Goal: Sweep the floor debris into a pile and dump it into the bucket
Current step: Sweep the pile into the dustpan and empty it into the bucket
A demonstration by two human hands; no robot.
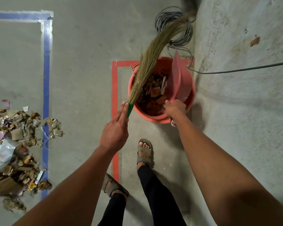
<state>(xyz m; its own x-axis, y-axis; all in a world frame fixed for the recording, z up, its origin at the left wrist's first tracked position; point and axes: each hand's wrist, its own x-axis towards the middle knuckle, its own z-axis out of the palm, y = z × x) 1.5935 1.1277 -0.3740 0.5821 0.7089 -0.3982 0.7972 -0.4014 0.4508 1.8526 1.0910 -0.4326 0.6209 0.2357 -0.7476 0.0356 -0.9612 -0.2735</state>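
Nearest, the left hand holds the broom at its green handle, two fingers laid straight along it. The long axis runs from 7 o'clock up to 1 o'clock, soft grass bristles trailing far; it looks light and whippy, best held at that handle. The right hand grips the pink dustpan, tipped steeply into the orange bucket, probably thin, light plastic. The debris pile remains at 9 o'clock.

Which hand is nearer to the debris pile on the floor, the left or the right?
The left. The left hand, holding the broom, is closer to the debris pile. The right hand grips the dustpan over the bucket, farther away.
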